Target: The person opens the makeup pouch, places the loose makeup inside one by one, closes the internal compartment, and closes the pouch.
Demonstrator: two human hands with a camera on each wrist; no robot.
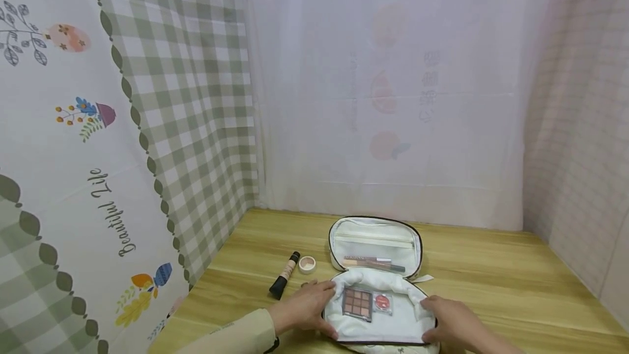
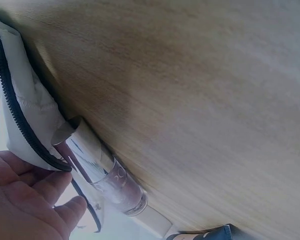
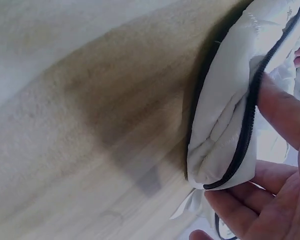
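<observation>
On a wooden table [image 1: 496,283], the left hand [image 1: 309,307] and right hand [image 1: 454,322] grip opposite sides of an open white bag [image 1: 405,321], fingers curled round its rim. A palette [image 1: 357,304] lies inside. Spreading the bag seems in hand; next likely calls for a steady hold. A tube [image 1: 286,275] and jar [image 1: 307,265] lie left; curtains [image 1: 442,152] enclose the table.

Pouch [image 3: 222,95] partly outside both wrist views
</observation>
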